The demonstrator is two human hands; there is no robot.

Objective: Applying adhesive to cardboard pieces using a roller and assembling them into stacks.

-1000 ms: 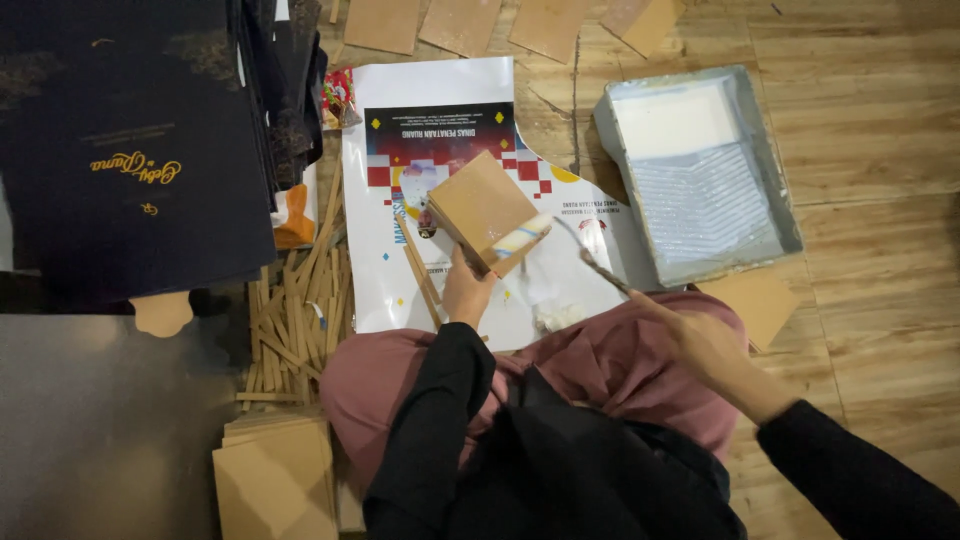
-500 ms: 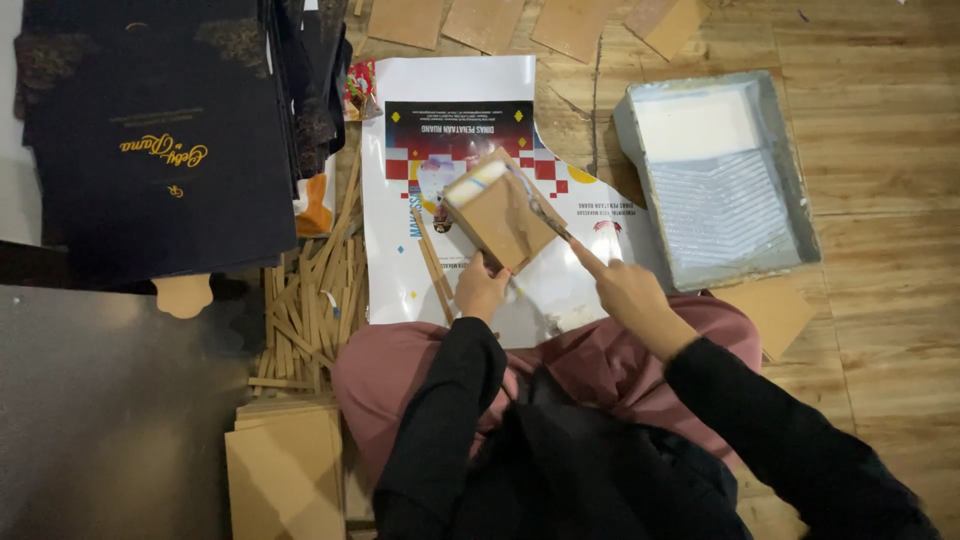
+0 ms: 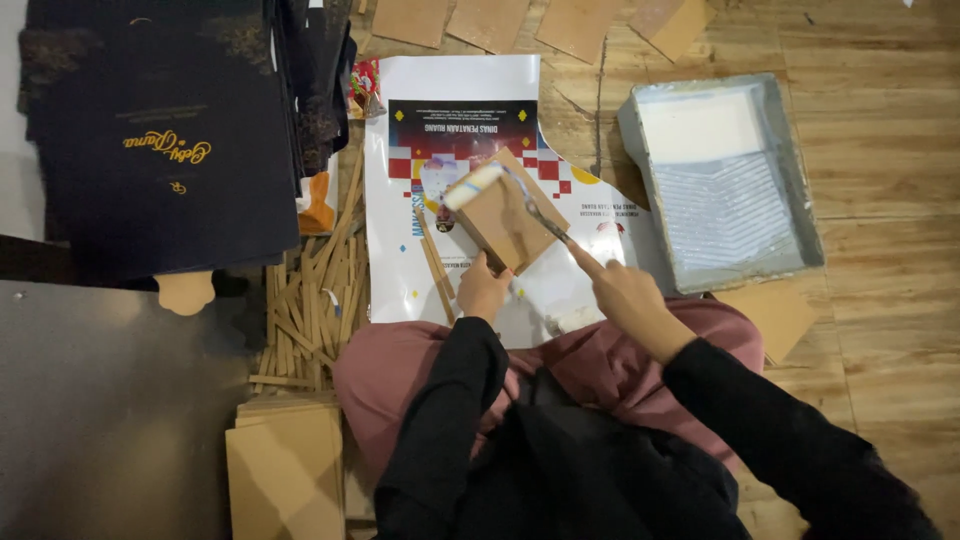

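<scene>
The left hand (image 3: 483, 290) is gripping the near corner of a brown cardboard piece (image 3: 505, 222), holding it tilted over the printed poster (image 3: 470, 150) lying on the wooden floor (image 3: 890, 270). The right hand (image 3: 625, 295) is closed around the handle of a small paint roller (image 3: 476, 186), whose white sleeve is resting on the cardboard's far edge. A grey paint tray (image 3: 725, 180) is sitting just beside the poster's right edge.

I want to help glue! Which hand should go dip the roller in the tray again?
Probably the right hand: it holds the small roller by its handle, and the grey tray lies on that side. The left hand is busy gripping the brown cardboard piece.
</scene>
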